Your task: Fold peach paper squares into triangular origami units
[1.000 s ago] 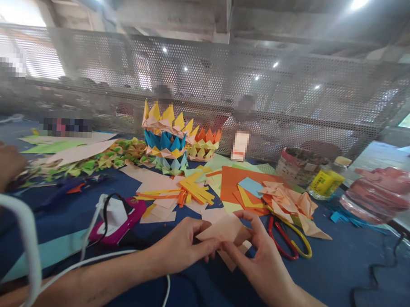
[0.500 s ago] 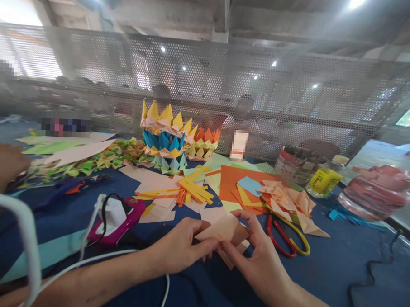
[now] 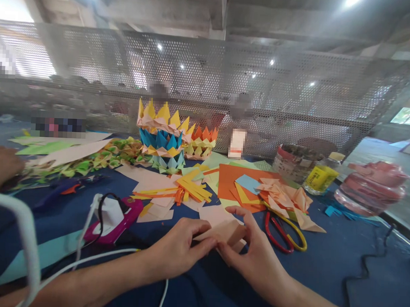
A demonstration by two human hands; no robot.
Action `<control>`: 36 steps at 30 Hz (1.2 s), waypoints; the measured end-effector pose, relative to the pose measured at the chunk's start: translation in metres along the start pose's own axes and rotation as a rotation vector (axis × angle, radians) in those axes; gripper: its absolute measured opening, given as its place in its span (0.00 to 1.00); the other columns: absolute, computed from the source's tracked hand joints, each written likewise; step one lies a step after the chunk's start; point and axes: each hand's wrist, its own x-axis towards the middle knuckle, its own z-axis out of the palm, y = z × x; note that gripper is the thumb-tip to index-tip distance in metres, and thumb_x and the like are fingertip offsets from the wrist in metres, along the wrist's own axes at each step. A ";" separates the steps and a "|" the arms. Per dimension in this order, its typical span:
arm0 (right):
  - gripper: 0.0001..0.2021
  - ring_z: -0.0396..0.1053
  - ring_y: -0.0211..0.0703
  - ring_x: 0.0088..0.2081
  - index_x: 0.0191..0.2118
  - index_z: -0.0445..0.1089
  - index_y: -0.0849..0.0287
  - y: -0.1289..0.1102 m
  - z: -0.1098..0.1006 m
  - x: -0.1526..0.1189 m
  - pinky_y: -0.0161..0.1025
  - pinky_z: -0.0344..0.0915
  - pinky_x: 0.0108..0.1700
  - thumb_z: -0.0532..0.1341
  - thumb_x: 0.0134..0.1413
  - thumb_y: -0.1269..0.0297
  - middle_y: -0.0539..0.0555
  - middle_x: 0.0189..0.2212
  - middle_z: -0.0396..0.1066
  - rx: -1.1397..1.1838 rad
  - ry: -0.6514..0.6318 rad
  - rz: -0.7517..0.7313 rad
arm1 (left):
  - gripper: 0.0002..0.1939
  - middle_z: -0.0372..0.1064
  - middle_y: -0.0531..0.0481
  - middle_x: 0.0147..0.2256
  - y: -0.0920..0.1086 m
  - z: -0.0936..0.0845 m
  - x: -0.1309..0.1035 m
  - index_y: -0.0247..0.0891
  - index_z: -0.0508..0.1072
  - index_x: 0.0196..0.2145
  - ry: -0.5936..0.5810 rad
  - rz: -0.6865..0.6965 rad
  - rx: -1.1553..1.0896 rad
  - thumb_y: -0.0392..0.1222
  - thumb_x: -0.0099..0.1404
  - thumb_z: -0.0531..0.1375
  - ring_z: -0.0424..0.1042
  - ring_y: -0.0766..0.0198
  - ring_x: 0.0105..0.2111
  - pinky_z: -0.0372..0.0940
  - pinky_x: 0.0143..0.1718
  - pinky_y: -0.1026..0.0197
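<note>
Softly peach, partly folded paper (image 3: 221,232)

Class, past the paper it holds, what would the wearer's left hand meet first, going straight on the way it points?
Probably the right hand, just across the folded paper; depth is hard to judge.

craft workshop: paper crowns (image 3: 163,141)

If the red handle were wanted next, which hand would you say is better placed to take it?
Probably the right hand: the red handle lies just beside it, while the left hand is farther off. Both pinch the folded paper, though.
</note>
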 end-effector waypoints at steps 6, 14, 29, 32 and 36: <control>0.26 0.67 0.36 0.24 0.51 0.53 0.56 -0.003 -0.004 0.005 0.32 0.63 0.28 0.61 0.46 0.62 0.43 0.20 0.64 -0.090 0.054 -0.010 | 0.16 0.63 0.52 0.21 -0.002 -0.002 0.003 0.32 0.68 0.25 -0.003 -0.059 -0.083 0.50 0.59 0.53 0.61 0.68 0.22 0.55 0.23 0.68; 0.23 0.67 0.36 0.26 0.49 0.53 0.55 -0.004 -0.009 0.006 0.32 0.63 0.30 0.61 0.47 0.63 0.44 0.21 0.65 -0.068 0.006 -0.029 | 0.17 0.63 0.52 0.20 -0.003 -0.005 0.006 0.31 0.69 0.25 0.009 -0.106 -0.084 0.50 0.58 0.55 0.60 0.69 0.21 0.54 0.22 0.68; 0.20 0.67 0.38 0.28 0.47 0.53 0.55 -0.003 -0.011 0.004 0.34 0.62 0.32 0.60 0.49 0.65 0.45 0.22 0.65 -0.071 -0.088 -0.032 | 0.13 0.51 0.56 0.18 0.000 -0.007 0.003 0.32 0.65 0.23 -0.007 -0.078 -0.093 0.45 0.56 0.56 0.50 0.72 0.19 0.44 0.18 0.68; 0.20 0.67 0.39 0.29 0.47 0.54 0.55 -0.004 -0.012 0.006 0.35 0.62 0.34 0.61 0.48 0.66 0.45 0.22 0.65 -0.075 -0.081 -0.037 | 0.13 0.52 0.57 0.17 -0.001 -0.006 0.004 0.32 0.65 0.21 0.001 -0.095 -0.107 0.46 0.55 0.57 0.50 0.73 0.18 0.44 0.18 0.68; 0.21 0.66 0.38 0.27 0.46 0.54 0.56 -0.004 -0.014 0.012 0.35 0.62 0.31 0.61 0.48 0.60 0.45 0.22 0.65 0.010 0.010 -0.016 | 0.16 0.61 0.54 0.18 -0.006 -0.007 0.009 0.32 0.66 0.21 0.071 -0.142 -0.205 0.50 0.55 0.58 0.58 0.71 0.18 0.53 0.20 0.68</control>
